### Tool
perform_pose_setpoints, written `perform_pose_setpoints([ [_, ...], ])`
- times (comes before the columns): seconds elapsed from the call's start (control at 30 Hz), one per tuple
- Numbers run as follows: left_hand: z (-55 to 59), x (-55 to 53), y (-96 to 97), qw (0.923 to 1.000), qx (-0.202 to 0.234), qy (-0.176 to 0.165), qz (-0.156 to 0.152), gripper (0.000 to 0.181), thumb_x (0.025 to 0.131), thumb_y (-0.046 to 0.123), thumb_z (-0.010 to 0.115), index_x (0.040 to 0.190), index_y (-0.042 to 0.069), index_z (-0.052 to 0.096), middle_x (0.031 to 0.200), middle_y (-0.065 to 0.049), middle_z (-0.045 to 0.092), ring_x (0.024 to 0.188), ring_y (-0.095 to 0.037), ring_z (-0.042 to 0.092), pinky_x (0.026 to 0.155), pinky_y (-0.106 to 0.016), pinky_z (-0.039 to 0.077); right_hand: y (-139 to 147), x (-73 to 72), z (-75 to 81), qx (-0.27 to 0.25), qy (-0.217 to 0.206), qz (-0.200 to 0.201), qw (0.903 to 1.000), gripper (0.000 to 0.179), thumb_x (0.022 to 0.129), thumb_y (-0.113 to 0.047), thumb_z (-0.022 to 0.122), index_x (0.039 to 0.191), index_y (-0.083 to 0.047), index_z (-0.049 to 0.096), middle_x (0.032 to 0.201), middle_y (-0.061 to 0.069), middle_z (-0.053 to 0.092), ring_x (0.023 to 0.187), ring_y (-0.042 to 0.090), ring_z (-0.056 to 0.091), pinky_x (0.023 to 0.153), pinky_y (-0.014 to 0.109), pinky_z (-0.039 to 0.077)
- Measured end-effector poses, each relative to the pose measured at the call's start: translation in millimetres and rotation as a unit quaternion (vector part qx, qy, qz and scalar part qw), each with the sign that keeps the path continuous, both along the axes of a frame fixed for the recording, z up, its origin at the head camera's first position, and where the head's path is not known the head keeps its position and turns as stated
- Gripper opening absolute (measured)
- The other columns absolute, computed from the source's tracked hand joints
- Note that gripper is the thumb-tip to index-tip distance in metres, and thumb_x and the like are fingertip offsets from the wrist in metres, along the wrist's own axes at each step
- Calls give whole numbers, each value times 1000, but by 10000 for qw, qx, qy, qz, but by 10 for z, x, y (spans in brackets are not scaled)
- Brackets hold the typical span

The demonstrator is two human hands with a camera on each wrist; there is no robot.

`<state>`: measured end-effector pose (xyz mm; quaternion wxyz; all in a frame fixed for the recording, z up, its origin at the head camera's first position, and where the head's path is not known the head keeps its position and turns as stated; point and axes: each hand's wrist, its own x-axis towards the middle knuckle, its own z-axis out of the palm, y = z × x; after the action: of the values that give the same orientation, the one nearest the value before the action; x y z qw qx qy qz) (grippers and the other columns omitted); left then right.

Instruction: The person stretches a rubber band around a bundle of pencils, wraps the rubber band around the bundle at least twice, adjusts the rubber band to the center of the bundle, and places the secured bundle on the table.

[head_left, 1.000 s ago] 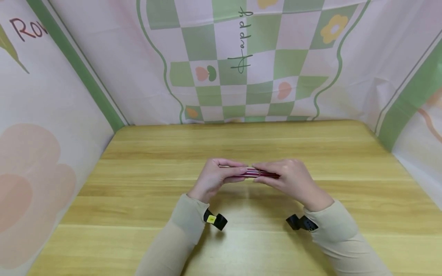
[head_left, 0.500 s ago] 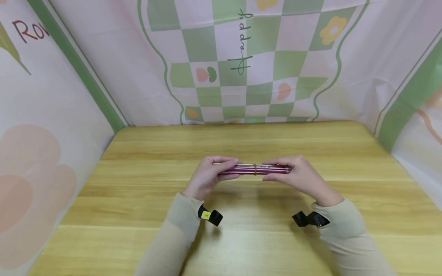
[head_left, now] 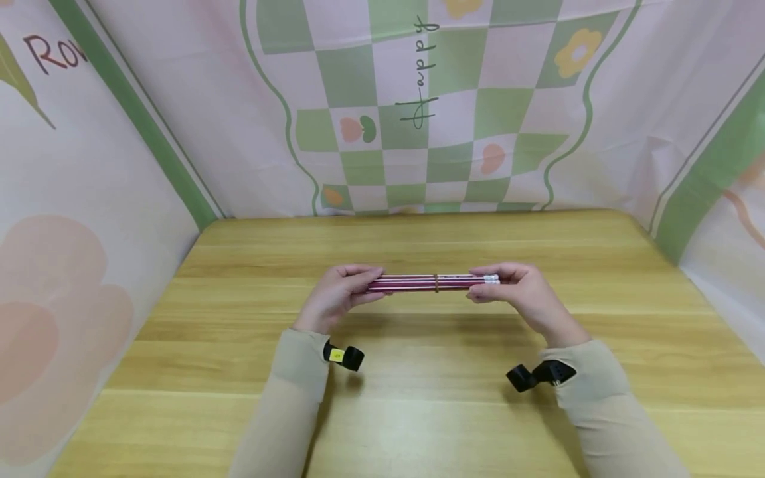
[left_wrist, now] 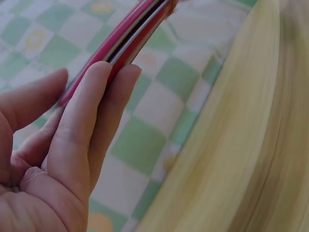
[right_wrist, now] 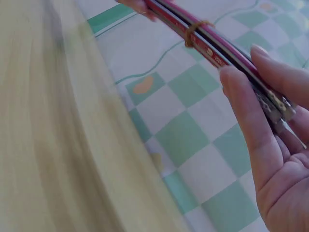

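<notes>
A bundle of dark red striped pencils is held level above the table between both hands. A brown rubber band circles its middle; the right wrist view shows the same band close up. My left hand pinches the left end between thumb and fingers, which hide the tips there. With thumb and fingers, my right hand pinches the other end, where silvery metal ends show. In the left wrist view, fingertips press against the pencils' sides.
Below the hands spreads a wood-grain table. Behind it hangs a cloth backdrop with green and white checks, and printed cloth also rises on both sides. A small black wrist camera sits at the left cuff, another at the right.
The hands have moved apart along the bundle, the left one shifting left, so more of the pencils shows. The bundle has risen slightly in the head view, and its metal ends have come into sight.
</notes>
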<state>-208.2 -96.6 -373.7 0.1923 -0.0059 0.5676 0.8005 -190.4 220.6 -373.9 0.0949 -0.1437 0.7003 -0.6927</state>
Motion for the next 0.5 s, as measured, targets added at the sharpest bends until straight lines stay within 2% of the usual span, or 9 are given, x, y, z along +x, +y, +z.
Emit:
perform_pose_setpoints([
  [0.1, -42, -37, -56, 9997, -127, -74, 179, 26, 93, -6, 62, 118, -13, 64, 97, -11, 71, 85, -18, 73, 82, -27, 64, 2, -45, -77, -498, -302, 3, 9983, 30, 87, 9, 68, 102, -16, 76, 88, 0, 76, 79, 14, 75, 82, 27, 64],
  [0.3, -128, -78, -49, 9985, -294, -228, 404, 28, 91, -10, 63, 119, -14, 64, 96, -11, 73, 83, -17, 74, 82, -27, 64, 14, -115, -202, -1037, -812, 54, 9913, 26, 88, 10, 67, 103, -10, 76, 95, 5, 74, 85, 19, 75, 84, 30, 64],
  [0.5, -216, -100, 9, 9959, -645, -140, 613, 30, 89, -12, 63, 119, -16, 63, 103, -16, 73, 83, -14, 72, 82, -29, 64, 33, -179, -355, -1343, -1004, 120, 9858, 28, 90, 13, 61, 99, -9, 76, 96, 6, 75, 88, 18, 75, 86, 29, 63],
])
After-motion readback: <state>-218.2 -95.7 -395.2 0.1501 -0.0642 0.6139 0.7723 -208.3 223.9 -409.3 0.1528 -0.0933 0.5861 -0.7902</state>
